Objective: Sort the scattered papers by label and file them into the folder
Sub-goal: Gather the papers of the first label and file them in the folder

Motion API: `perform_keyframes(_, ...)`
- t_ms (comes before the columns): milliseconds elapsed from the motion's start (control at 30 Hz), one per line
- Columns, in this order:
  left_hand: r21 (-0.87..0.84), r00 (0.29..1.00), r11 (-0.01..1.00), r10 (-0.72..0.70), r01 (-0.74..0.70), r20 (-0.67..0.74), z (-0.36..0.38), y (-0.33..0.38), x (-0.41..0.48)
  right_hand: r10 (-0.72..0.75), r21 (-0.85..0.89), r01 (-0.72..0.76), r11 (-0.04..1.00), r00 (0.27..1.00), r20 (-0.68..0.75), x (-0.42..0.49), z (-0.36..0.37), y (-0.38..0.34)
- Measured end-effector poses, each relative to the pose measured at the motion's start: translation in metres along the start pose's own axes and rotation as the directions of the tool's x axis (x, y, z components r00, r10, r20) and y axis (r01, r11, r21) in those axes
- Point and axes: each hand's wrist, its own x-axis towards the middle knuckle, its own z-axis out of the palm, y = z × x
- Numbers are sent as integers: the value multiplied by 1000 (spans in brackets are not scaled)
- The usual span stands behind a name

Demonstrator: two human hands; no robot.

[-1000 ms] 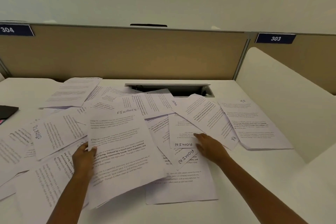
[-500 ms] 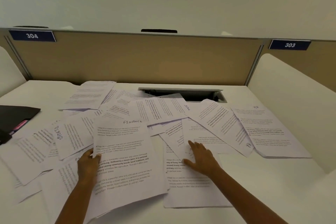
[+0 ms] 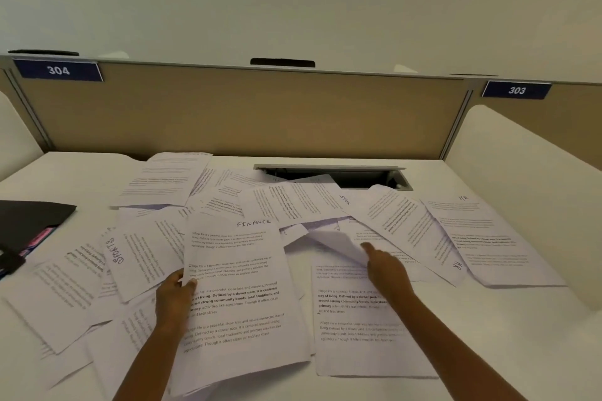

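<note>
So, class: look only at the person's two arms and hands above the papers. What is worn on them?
Nothing shows on them. The left hand and right hand are bare, without gloves; no ring, watch or bracelet is visible. Both forearms are uncovered right down to the frame's bottom edge, so no sleeve appears.

Left hand (image 3: 174,298) and right hand (image 3: 386,270): both bare. Forearms bare to frame bottom; no sleeves, rings, watch or gloves visible.

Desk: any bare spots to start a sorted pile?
Bare desk front right, between the right hand and the side panel. Another patch back left, behind the black folder. Centre and left are crowded with overlapping papers.
</note>
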Motion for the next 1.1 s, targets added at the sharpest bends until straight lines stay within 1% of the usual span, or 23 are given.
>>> perform_keyframes(100, -21, 1000, 1000, -5, 5, 18, 1, 2, 6, 84, 73, -76, 994, 989, -119, 16, -30, 6)
perform_keyframes(233, -69, 999, 998, -3, 6, 43, 2, 4, 10, 164, 140, -139, 980, 970, -178, 33, -60, 7)
perform_keyframes(400, -104, 999, 994, -9, 14, 44, -1, 6, 16, 264, 242, -200, 949, 925, -271, 40, -70, 6)
perform_keyframes(467, -110, 999, 994, -10, 15, 47, -2, 6, 16, 267, 262, -194, 945, 921, -283, 40, -69, 4)
perform_keyframes(633, -129, 998, 991, -31, 38, 56, -7, 4, 17, 245, 284, -170, 944, 936, -254, 38, -53, 2)
perform_keyframes(700, -142, 998, 988, -44, 51, 54, -11, 4, 19, 217, 263, -157, 952, 952, -218, 34, -44, -2)
perform_keyframes(800, -176, 997, 982, -57, 65, 48, -20, 4, 22, 125, 155, -103, 983, 981, -145, 28, -24, -10)
perform_keyframes(867, -192, 997, 979, -66, 73, 43, -25, 4, 22, 88, 153, -82, 985, 996, -34, 23, -7, -14)
perform_keyframes(967, -194, 995, 977, -83, 92, 52, -31, 5, 21, 40, 133, -66, 989, 981, 190, 15, 14, -22)
perform_keyframes(1000, -189, 995, 977, -88, 97, 56, -33, 5, 21, 22, 126, -54, 991, 970, 240, 12, 20, -24)
perform_keyframes(1033, -181, 994, 978, -93, 101, 56, -35, 5, 21, 14, 130, -52, 990, 960, 278, 10, 23, -28)
perform_keyframes(1100, -161, 993, 981, -103, 111, 56, -36, 5, 22, -6, 172, -48, 984, 955, 296, 6, 25, -38)
